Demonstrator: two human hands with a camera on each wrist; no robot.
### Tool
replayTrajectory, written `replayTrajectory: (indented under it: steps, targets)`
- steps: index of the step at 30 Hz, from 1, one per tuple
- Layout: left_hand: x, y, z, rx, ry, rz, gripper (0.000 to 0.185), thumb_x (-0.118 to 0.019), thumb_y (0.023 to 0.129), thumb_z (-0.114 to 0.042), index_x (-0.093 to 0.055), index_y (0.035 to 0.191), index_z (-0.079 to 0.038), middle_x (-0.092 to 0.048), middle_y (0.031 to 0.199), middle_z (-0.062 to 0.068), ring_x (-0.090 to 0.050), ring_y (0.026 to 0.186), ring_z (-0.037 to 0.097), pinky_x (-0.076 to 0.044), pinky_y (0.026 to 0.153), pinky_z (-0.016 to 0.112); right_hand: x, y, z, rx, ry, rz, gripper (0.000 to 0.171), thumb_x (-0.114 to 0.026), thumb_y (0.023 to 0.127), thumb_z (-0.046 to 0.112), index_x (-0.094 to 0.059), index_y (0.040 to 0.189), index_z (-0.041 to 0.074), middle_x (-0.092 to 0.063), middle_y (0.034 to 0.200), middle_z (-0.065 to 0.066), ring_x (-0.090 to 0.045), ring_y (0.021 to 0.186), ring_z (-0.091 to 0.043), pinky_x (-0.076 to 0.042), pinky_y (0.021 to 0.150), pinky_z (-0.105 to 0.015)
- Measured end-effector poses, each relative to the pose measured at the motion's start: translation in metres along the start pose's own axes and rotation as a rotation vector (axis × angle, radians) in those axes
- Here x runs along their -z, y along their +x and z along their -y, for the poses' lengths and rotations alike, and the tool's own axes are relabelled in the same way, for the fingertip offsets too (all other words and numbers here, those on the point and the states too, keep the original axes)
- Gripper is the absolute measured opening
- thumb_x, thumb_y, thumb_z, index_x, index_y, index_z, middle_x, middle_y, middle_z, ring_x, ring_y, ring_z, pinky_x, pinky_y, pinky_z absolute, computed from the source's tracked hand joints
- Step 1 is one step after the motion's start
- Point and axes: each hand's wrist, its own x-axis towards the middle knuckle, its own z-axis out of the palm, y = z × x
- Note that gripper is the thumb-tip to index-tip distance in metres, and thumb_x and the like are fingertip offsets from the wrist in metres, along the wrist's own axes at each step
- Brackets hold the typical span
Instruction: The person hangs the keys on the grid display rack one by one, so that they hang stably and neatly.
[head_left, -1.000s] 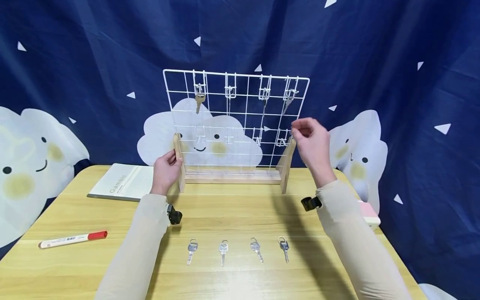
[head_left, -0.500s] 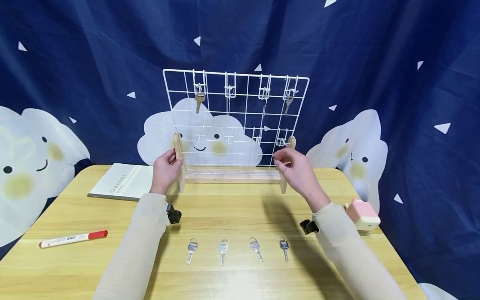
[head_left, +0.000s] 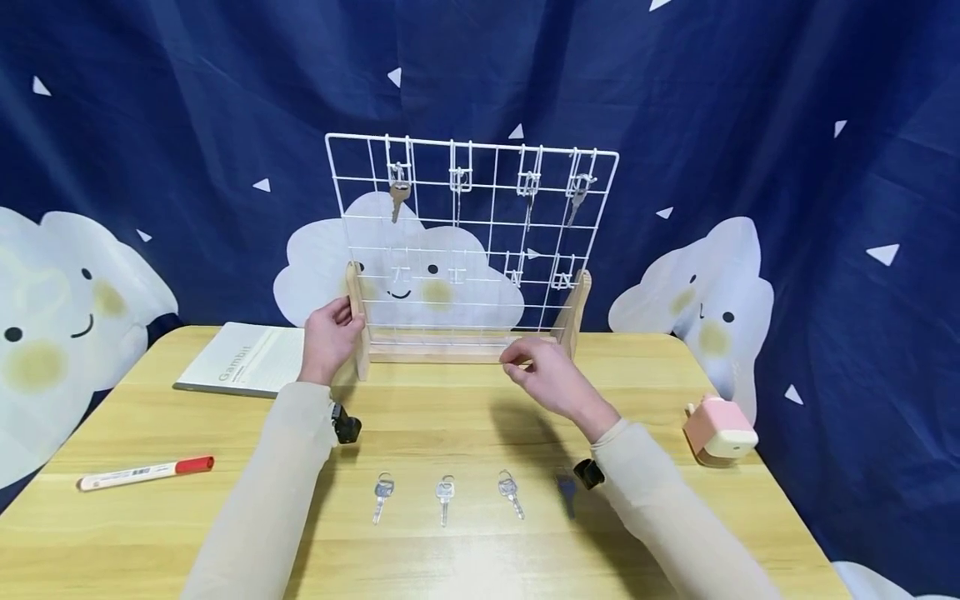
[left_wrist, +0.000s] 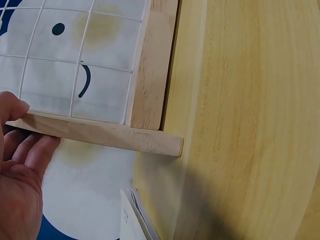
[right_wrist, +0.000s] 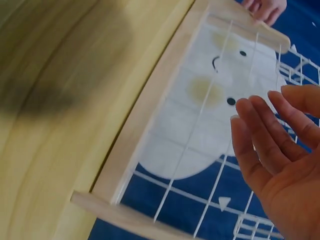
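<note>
The left hand (head_left: 327, 340) is gripping the left wooden post of the wire grid rack (head_left: 471, 242), which is standing at the table's far edge. The right hand (head_left: 546, 379) is hovering relaxed and unclenched, holding nothing, before the rack's base. Keys are hanging on the rack's top hooks (head_left: 398, 193); four keys (head_left: 446, 495) are lying near the front edge.

A staged recording set, not a lived-in room: a blue cloud-print backdrop (head_left: 750, 100) drapes behind a wooden counter (head_left: 465, 417) with 4 keys (head_left: 445, 497) laid out in a row.

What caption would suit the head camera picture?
Left hand grips the wire rack post; right hand hovers empty above keys on the table.
</note>
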Motion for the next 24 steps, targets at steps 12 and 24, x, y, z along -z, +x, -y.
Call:
replayTrajectory:
  steps: [12,24]
  targets:
    - [-0.002,-0.001,0.001,-0.009,0.014,-0.019,0.047,-0.054,0.094,-0.004,-0.048,0.139,0.010,-0.055,0.131,0.027,-0.055,0.122,0.032,-0.048,0.101,0.033,-0.026,-0.001,0.015,0.129,-0.008,0.159,0.011,-0.064,0.094,0.007,-0.071,0.103,0.006,-0.066,0.098,0.001,-0.062,0.092,-0.013,-0.057,0.083,-0.035]
    - [-0.001,0.000,0.001,-0.030,0.023,-0.031,0.046,-0.055,0.095,-0.005,-0.050,0.138,0.009,-0.057,0.130,0.026,-0.056,0.121,0.031,-0.048,0.099,0.032,-0.061,0.012,0.040,0.236,-0.068,0.442,0.026,-0.065,0.093,0.005,-0.067,0.119,0.002,-0.066,0.115,-0.005,-0.064,0.102,-0.018,-0.052,0.091,-0.023]
